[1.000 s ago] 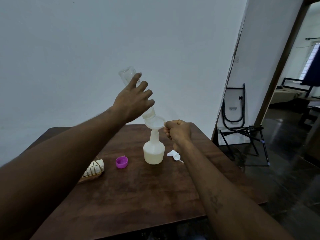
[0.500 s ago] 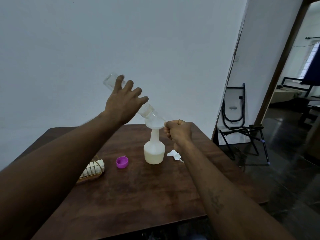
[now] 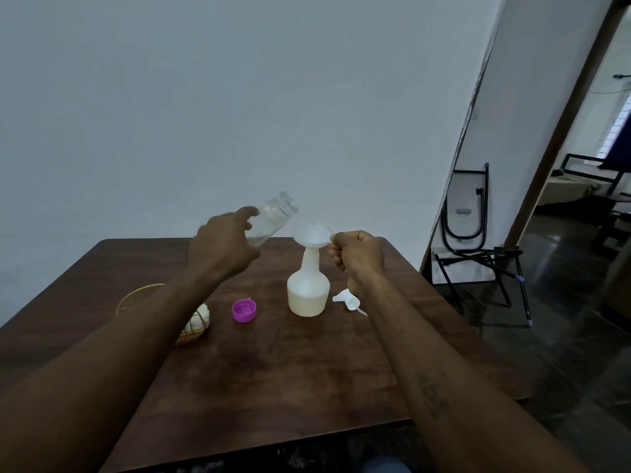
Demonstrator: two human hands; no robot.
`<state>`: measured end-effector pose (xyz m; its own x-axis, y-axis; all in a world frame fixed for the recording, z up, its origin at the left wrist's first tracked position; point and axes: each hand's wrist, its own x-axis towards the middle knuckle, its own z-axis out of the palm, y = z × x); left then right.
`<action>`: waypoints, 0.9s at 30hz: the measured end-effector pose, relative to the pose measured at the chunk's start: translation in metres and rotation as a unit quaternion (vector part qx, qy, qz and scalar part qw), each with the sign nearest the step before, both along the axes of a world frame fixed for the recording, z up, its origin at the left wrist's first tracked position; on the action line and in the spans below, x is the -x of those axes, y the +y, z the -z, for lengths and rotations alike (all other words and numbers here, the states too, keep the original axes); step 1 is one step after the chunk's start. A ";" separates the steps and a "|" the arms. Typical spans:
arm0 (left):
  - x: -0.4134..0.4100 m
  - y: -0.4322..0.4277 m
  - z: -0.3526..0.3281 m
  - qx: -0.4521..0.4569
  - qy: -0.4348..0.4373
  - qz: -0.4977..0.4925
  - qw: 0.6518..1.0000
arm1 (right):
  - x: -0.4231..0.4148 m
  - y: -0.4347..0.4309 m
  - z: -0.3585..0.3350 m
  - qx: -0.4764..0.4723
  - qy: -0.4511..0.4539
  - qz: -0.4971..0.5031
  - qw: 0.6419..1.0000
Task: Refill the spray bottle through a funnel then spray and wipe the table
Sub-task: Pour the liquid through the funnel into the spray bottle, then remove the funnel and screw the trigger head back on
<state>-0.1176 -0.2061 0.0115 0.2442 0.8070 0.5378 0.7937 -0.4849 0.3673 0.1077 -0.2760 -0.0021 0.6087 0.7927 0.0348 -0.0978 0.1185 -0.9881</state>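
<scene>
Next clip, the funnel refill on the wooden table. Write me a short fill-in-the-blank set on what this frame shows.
1. The funnel sits in the neck of the white ____ bottle.
2. The left hand holds a clear ____.
3. The right hand grips the rim of the ____.
4. The loose cap on the table is ____ in colour.

Missing words: spray; jar; funnel; purple

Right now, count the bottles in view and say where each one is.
2. The clear bottle is tilted in the left hand, beside the funnel. The white spray bottle stands on the table under that funnel.
</scene>
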 end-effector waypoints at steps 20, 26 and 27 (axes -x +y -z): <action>0.039 -0.060 0.124 0.032 -0.246 0.043 0.968 | 0.006 -0.019 0.084 0.048 -0.012 -0.042 0.998; 0.043 -0.065 0.137 0.032 -0.254 0.064 0.965 | 0.040 -0.008 0.110 0.085 -0.161 -0.109 0.977; 0.043 -0.066 0.138 0.031 -0.248 0.060 0.966 | 0.045 -0.007 0.111 0.087 -0.177 -0.112 0.974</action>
<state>-0.1606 -0.2719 -0.1268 0.0633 0.8228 0.5648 0.4522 -0.5281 0.7188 0.0631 -0.2829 -0.1134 0.3937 0.9170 0.0640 0.2484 -0.0390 -0.9679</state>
